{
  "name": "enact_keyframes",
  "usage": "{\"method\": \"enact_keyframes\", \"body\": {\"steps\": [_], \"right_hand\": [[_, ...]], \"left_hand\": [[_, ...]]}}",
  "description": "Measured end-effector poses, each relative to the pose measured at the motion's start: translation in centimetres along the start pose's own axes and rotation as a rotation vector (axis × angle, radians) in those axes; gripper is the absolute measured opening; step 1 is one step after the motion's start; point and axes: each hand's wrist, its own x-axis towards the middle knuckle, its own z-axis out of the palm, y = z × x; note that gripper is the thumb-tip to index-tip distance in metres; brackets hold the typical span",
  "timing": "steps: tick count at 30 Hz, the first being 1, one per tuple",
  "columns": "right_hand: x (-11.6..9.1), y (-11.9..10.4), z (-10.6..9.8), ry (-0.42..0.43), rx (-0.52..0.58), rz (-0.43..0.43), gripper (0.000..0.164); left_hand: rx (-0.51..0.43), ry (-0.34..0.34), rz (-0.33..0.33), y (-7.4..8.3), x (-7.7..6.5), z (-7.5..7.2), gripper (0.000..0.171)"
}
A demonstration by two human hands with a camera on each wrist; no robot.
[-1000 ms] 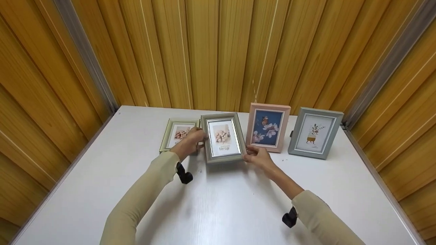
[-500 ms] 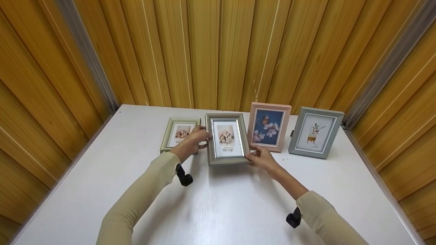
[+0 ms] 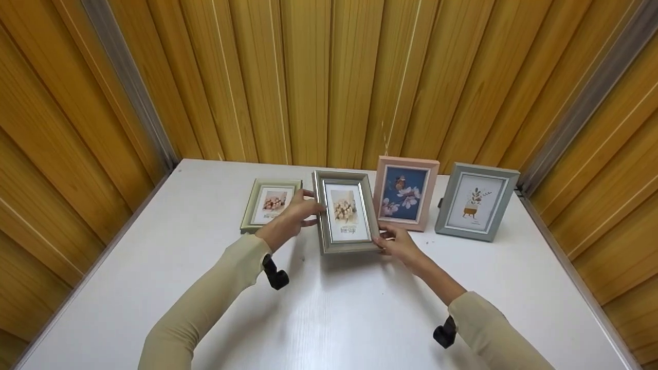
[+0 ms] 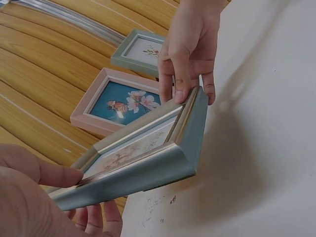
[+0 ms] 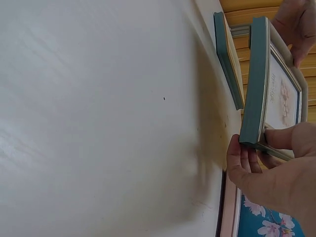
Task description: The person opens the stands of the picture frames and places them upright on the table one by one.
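Between my two hands is a grey-beige picture frame (image 3: 345, 211) with a flower print. It is tilted and held off the table, with its shadow below. My left hand (image 3: 294, 216) pinches its left side, thumb on the front and fingers behind. At the lower right corner my right hand (image 3: 403, 246) grips it, thumb on the front face and fingers underneath. Blue-green outer sides of this frame (image 4: 143, 174) show in the left wrist view. A smaller pale green picture frame (image 3: 251, 205) leans just left of it, partly covered by my left hand.
Right of the held frame stands a pink picture frame (image 3: 433, 180) with a blossom picture. A grey-green picture frame (image 3: 501, 210) with a potted plant print stands farther right. They are near the back of the white table (image 3: 329, 318), before a wood-patterned wall (image 3: 303, 87).
Both hands have shifted the grey-beige frame to the right and slightly nearer, and its tilt has changed a little. The other frames stay where they were.
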Motion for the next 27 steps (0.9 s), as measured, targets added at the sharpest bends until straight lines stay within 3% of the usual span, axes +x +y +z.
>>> {"method": "enact_keyframes", "body": {"steps": [12,20,27], "right_hand": [[0.3,0.5,0.1,-0.076,0.05,0.059,0.047],[0.4,1.1,0.3,-0.183,0.136,0.04,0.048],[0.4,1.6,0.2,-0.249,0.161,0.043,0.053]], "left_hand": [[0.0,0.043,0.117,1.1,-1.6,1.4,0.052],[0.085,0.016,0.214,1.8,-3.1,2.5,0.057],[0.142,0.031,0.249,2.0,-3.5,3.6,0.056]]}}
